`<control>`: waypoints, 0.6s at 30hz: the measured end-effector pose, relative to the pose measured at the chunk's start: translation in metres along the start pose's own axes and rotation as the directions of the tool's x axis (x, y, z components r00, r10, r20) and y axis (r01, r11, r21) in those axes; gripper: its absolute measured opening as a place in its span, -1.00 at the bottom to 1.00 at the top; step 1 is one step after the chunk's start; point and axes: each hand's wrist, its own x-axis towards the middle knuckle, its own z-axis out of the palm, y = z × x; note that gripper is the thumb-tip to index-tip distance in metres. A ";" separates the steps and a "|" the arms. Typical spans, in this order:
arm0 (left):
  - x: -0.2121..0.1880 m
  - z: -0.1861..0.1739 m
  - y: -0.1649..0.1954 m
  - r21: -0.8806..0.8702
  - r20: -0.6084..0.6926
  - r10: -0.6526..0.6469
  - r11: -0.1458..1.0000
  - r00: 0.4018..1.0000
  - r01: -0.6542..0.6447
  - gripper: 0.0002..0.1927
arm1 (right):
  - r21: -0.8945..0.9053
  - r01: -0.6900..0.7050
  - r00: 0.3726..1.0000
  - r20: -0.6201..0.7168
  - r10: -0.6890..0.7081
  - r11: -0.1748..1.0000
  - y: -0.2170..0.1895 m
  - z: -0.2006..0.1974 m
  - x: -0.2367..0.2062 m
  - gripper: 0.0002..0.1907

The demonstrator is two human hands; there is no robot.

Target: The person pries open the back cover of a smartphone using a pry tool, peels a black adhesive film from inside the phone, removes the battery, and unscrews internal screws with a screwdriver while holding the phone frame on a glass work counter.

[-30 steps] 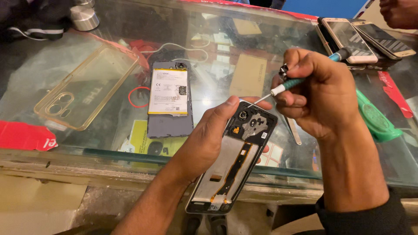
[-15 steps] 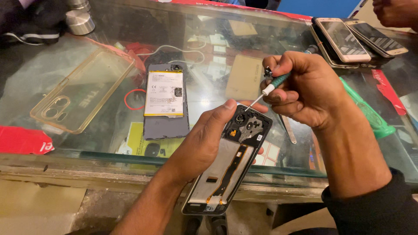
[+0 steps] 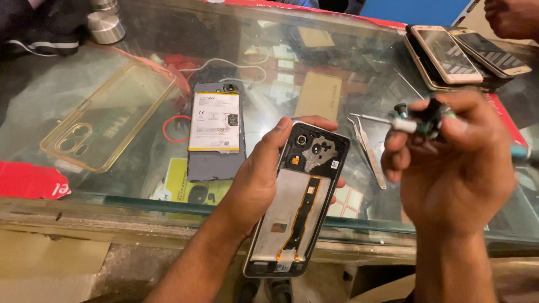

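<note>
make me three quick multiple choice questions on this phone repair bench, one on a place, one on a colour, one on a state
1. Where does the clear phone case lie?
A. left on the glass counter
B. in the right hand
C. on the stacked phones

2. What colour is the loop beside the part with the battery?
A. blue
B. red
C. white

3. How is the phone frame in the left hand?
A. cased
B. wrapped
C. opened

A: it rests far left.
B: the ring is red.
C: its inner parts show.

Screwdriver (image 3: 418,124) handle motion-blurred inside right hand (image 3: 449,168); another person's hand (image 3: 511,17) cut off at top-right corner.
</note>
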 end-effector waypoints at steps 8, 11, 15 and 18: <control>0.002 -0.004 -0.001 -0.097 0.009 0.012 0.995 1.000 -0.011 -0.39 | -0.235 0.391 0.900 -0.102 -0.423 0.890 0.061 -0.009 -0.059 -0.75; 0.002 -0.004 -0.002 -0.111 0.020 0.014 0.994 1.000 -0.012 -0.39 | -0.249 0.387 0.900 -0.109 -0.423 0.888 0.065 -0.013 -0.056 -0.79; 0.001 -0.005 -0.001 -0.116 0.011 0.012 0.993 1.000 -0.010 -0.39 | -0.182 0.351 0.917 -0.132 -0.376 0.919 0.064 -0.015 -0.056 -0.82; 0.001 -0.005 -0.001 -0.131 0.030 0.010 0.991 1.000 -0.006 -0.40 | -0.183 0.338 0.917 -0.157 -0.367 0.923 0.064 -0.015 -0.056 -0.82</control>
